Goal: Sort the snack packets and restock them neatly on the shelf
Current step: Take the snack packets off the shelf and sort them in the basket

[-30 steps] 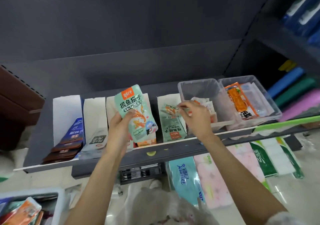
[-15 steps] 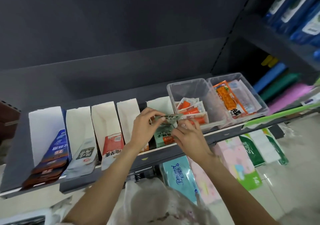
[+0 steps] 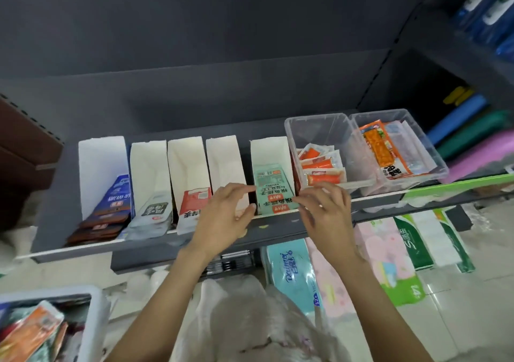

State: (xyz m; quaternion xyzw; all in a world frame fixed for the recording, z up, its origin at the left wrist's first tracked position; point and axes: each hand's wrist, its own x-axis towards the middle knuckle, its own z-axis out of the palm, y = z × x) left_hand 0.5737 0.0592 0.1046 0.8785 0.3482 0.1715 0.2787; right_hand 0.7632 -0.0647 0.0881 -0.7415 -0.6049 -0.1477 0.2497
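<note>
A stack of green snack packets (image 3: 274,187) lies in the fifth white paper holder (image 3: 268,147) on the grey shelf (image 3: 194,239). My left hand (image 3: 226,212) hovers at the stack's left edge with relaxed fingers, its index tip just reaching the packet. My right hand (image 3: 324,207) touches the stack's right edge with thumb and fingertips. Neither hand holds a packet. To the left, other holders carry blue packets (image 3: 116,197), grey-white packets (image 3: 153,214) and red-and-white packets (image 3: 193,203). My left hand partly hides the fourth holder (image 3: 222,155).
Two clear bins stand right of the holders: one (image 3: 317,127) with small orange sachets, one (image 3: 400,122) with orange and white packets. A white basket (image 3: 94,314) of mixed packets sits at the lower left. Tissue packs (image 3: 292,272) and a plastic bag (image 3: 250,320) lie below the shelf.
My left hand carried a green packet from in front of the third holder to the fifth holder. It now lies on the stack, and both hands have let go and rest at its sides.
</note>
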